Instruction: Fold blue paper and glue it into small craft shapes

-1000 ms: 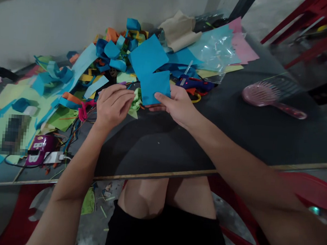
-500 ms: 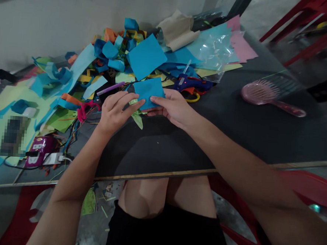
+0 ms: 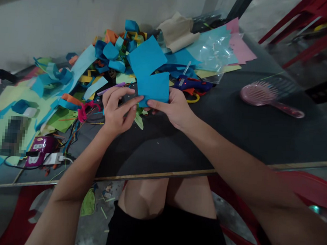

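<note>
A small square of blue paper (image 3: 154, 87) is pinched in my right hand (image 3: 179, 110), with the thumb on its face and the other fingers mostly hidden behind. My left hand (image 3: 118, 110) is beside it, fingers apart; the outstretched index fingertip touches the paper's lower left corner and the thumb is clear of it. Just below the square, green leaf-like pieces (image 3: 139, 120) show over the dark table. Behind it lies a larger blue sheet (image 3: 147, 57), partly overlapped by the held square.
Blue and orange paper pieces (image 3: 111, 51) pile up at the back. A glue gun (image 3: 192, 83) and yellow-handled scissors (image 3: 194, 98) lie right of my hands, a pink hairbrush (image 3: 258, 93) farther right. Pink scissors (image 3: 83, 110) and a purple device (image 3: 40, 150) are at left. The table's front edge (image 3: 154, 176) is near my lap.
The blue square has turned more upright and moved slightly right and up in my right hand. My left thumb has come off it and dropped lower.
</note>
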The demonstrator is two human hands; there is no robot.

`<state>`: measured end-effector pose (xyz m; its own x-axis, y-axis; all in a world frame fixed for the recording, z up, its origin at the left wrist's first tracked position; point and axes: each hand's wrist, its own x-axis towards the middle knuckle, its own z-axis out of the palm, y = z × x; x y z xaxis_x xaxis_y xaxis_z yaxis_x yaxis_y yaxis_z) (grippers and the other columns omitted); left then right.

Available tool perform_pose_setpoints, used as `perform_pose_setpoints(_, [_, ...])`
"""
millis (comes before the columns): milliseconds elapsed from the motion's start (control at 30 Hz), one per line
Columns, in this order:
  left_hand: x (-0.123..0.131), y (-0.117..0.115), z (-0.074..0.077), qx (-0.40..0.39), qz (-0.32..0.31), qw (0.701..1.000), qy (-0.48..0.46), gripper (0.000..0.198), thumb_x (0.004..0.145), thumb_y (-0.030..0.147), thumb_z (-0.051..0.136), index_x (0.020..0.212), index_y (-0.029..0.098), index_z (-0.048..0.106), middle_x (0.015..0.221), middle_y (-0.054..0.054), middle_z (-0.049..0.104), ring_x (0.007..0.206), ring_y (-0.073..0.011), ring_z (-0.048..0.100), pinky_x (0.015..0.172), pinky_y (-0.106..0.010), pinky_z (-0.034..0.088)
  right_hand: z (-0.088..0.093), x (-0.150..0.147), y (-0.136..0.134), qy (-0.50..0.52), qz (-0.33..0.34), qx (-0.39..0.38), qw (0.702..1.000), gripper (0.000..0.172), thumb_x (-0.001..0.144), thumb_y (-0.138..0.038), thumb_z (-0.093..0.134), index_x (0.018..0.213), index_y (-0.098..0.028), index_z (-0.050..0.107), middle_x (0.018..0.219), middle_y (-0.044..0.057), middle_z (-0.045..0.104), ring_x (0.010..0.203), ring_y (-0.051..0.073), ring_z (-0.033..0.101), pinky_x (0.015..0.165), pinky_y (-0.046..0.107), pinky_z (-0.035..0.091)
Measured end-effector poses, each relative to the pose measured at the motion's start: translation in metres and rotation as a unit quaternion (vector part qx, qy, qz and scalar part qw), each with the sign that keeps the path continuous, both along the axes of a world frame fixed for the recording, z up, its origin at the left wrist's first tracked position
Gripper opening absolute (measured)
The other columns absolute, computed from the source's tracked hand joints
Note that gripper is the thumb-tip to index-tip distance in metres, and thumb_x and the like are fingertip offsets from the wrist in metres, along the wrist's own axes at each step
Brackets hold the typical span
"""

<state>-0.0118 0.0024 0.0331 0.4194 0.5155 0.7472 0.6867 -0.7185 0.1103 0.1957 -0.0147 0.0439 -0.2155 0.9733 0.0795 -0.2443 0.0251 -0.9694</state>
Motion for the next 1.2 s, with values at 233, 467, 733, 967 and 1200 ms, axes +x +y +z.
perform_pose_setpoints(233, [0.015, -0.005, 0.006, 0.009, 0.048, 0.999, -0.023, 0.038, 0.091, 0.058, 0.052, 0.094, 0.023, 0.068, 0.113, -0.012, 0.061, 0.115, -0.0289, 0.053, 0.087, -0.043, 0.050, -0.004, -0.001, -0.002, -0.054, -0.050, 0.046, 0.996, 0.051, 0.065, -0.060, 0.081, 0.095, -0.021, 0.067, 0.084, 0.006, 0.072, 0.087, 0.027, 0.072, 0.071, 0.042, 0.063])
perform_pose_setpoints(467, [0.019, -0.005, 0.005, -0.062, 0.030, 0.996, -0.060, 0.042, 0.088, 0.064, 0.054, 0.092, 0.023, 0.062, 0.116, -0.012, 0.059, 0.122, -0.0305, 0.047, 0.097, -0.047, 0.046, -0.016, -0.003, 0.003, -0.074, -0.087, 0.121, 0.986, 0.066, 0.061, -0.064, 0.081, 0.108, -0.022, 0.061, 0.099, 0.008, 0.073, 0.093, 0.029, 0.072, 0.080, 0.047, 0.062])
perform_pose_setpoints(733, [0.018, -0.003, 0.002, -0.058, 0.041, 0.996, -0.058, 0.036, 0.090, 0.058, 0.055, 0.096, 0.023, 0.060, 0.119, -0.012, 0.057, 0.122, -0.0319, 0.047, 0.099, -0.050, 0.042, -0.020, -0.005, 0.004, -0.069, -0.083, 0.114, 0.988, 0.058, 0.065, -0.065, 0.078, 0.100, -0.023, 0.060, 0.090, 0.007, 0.073, 0.085, 0.027, 0.072, 0.075, 0.046, 0.062])
perform_pose_setpoints(967, [0.016, -0.002, -0.001, -0.045, 0.027, 0.998, -0.038, 0.037, 0.091, 0.058, 0.053, 0.091, 0.022, 0.060, 0.119, -0.013, 0.056, 0.119, -0.0303, 0.048, 0.097, -0.047, 0.043, -0.020, -0.005, 0.004, -0.067, -0.077, 0.108, 0.989, 0.051, 0.066, -0.061, 0.080, 0.094, -0.023, 0.062, 0.086, 0.007, 0.072, 0.084, 0.027, 0.071, 0.072, 0.044, 0.061])
perform_pose_setpoints(1200, [0.011, 0.002, -0.001, -0.071, 0.009, 0.994, -0.082, 0.056, 0.084, 0.067, 0.057, 0.119, 0.024, 0.060, 0.133, -0.014, 0.056, 0.133, -0.0363, 0.044, 0.108, -0.052, 0.037, -0.015, -0.005, 0.001, -0.039, -0.067, 0.087, 0.993, 0.044, 0.067, -0.056, 0.081, 0.090, -0.022, 0.064, 0.082, 0.005, 0.071, 0.075, 0.024, 0.070, 0.065, 0.041, 0.059])
